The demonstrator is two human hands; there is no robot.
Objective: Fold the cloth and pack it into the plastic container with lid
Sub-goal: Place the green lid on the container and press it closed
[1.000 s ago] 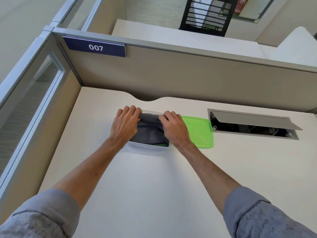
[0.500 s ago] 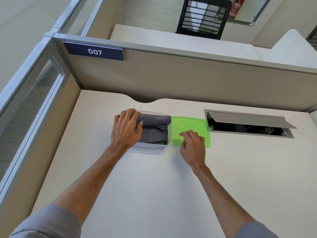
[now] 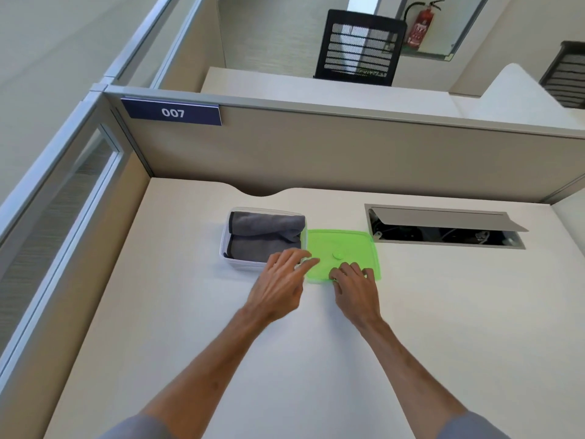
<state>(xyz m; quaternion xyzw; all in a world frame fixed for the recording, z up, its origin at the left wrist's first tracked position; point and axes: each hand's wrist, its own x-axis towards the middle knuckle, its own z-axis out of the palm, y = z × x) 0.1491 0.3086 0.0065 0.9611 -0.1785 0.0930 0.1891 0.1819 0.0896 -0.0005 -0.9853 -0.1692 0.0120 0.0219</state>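
A folded grey cloth (image 3: 264, 234) lies inside the clear plastic container (image 3: 225, 248) on the desk. A flat green lid (image 3: 342, 245) lies on the desk directly to the container's right, touching it. My left hand (image 3: 278, 286) reaches across the container's near right corner, fingertips at the lid's near left corner. My right hand (image 3: 354, 285) rests its curled fingertips on the lid's near edge. The lid is flat on the desk, and I cannot tell whether either hand grips it.
A cable hatch (image 3: 443, 228) with its flap raised is set into the desk right of the lid. Cubicle partitions (image 3: 316, 153) wall the far and left sides, with a "007" sign (image 3: 172, 113). Bare desk surface (image 3: 285, 359) stretches in front of the hands.
Both hands have left the cloth and container. The right hand went to the lid first, then the left hand crossed over to the lid's left corner. The cloth stays in the container.
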